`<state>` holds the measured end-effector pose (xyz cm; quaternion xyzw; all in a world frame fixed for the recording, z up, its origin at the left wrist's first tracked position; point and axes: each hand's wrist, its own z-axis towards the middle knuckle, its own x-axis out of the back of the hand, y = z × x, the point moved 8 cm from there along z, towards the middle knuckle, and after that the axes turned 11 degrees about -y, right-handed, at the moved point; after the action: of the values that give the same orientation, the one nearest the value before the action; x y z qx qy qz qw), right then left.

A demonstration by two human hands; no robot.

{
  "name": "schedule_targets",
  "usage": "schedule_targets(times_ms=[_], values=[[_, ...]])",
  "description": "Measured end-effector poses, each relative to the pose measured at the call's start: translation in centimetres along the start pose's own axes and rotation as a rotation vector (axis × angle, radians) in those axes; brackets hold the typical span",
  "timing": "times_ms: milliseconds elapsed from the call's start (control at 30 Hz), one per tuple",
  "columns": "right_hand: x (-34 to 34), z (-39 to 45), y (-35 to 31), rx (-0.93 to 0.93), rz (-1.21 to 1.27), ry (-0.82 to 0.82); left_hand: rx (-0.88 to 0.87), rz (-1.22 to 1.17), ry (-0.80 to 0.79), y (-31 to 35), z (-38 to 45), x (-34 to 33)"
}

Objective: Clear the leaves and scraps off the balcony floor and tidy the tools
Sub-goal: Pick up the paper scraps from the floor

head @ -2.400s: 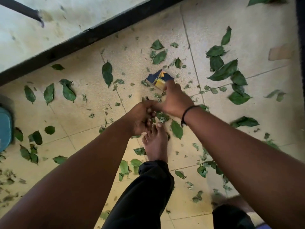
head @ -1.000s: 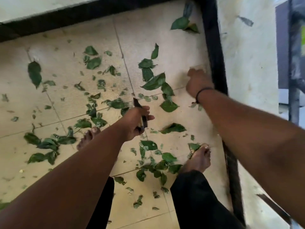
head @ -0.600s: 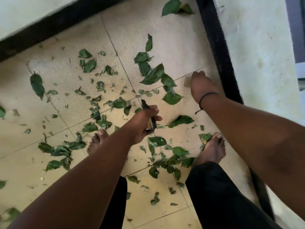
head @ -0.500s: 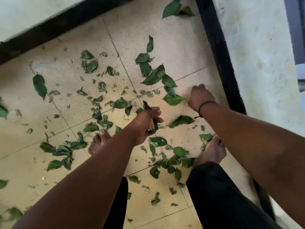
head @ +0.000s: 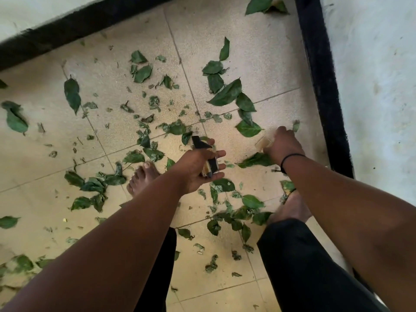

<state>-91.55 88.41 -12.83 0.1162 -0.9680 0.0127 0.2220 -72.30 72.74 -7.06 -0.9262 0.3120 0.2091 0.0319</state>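
While bent low, left hand [head: 195, 170] around scraps [head: 208, 158].

Head camera, looking steeply down

Worn at head height, wide-angle, it faces the tiled balcony floor [head: 247, 30] near a corner (the only view), arms and bare feet close below the lens.

Open tiled floor [head: 258, 41], hemmed by black skirting [head: 324, 86], leaf-littered.
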Motion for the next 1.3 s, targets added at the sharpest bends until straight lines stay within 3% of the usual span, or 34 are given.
schedule_targets(times_ms=[167,333,433,533,667,900,1100,1167,1300], values=[[-0.5,-0.1,-1.5,0.098,-0.228,0.015,0.032,-0.036,-0.018,-1.0,-0.2,-0.2],[0.0,0.2,-0.7,0.056,-0.263,-0.029,0.048,0.037,0.007,-1.3,-0.2,-0.9],[0.5,-0.3,-1.7,0.149,-0.326,-0.041,0.067,0.077,0.016,-1.2,-0.3,-1.3],[1.4,-2.4,-3.0,0.282,-0.12,0.01,0.046,0.07,0.038,-0.7,-1.2,-1.4],[2.8,-6.0,-4.5,0.26,0.378,0.061,0.006,0.036,0.099,-0.4,-2.7,-1.4],[-1.4,-17.4,-15.0,0.419,0.344,-0.217,-0.17,-0.128,0.279,-0.3,-6.5,0.0],[-6.9,-24.0,-21.7,0.434,0.287,-0.549,-0.283,-0.285,0.286,0.3,-15.9,4.1],[-6.7,-24.8,-22.6,0.395,0.327,-0.589,-0.192,-0.396,0.211,-1.4,-16.1,4.8],[-8.9,-26.7,-26.5,0.39,0.17,-0.571,-0.208,-0.525,0.199,-3.5,-18.0,9.1]])
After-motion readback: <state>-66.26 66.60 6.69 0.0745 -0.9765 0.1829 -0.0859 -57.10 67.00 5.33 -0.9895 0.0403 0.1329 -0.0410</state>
